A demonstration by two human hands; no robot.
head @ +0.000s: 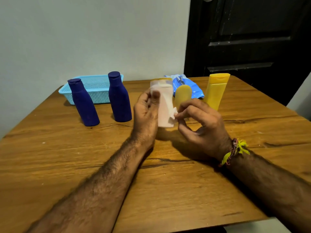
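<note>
Well inside table [50,157] edges: bottle [162,80], wipe [165,108].

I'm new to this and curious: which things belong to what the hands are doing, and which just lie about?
In hand: left hand, right hand, white wipe, wrapped bottle.
Lying about: left blue bottle, right blue bottle, blue basket, blue packet, short yellow bottle, tall yellow bottle.

I read a wooden table [67,165] with dark grain cracks across its top. At 10 o'clock a light-blue mesh basket [99,96] sits on it, with the left dark-blue bottle [83,105] and the right dark-blue bottle [119,100] upright just in front. At 1 o'clock are a blue packet [181,81], a short yellow bottle [183,95] and a tall yellow bottle [217,91]; whether the white-wrapped bottle [165,105] at 12 o'clock touches the top, I cannot tell.
</note>
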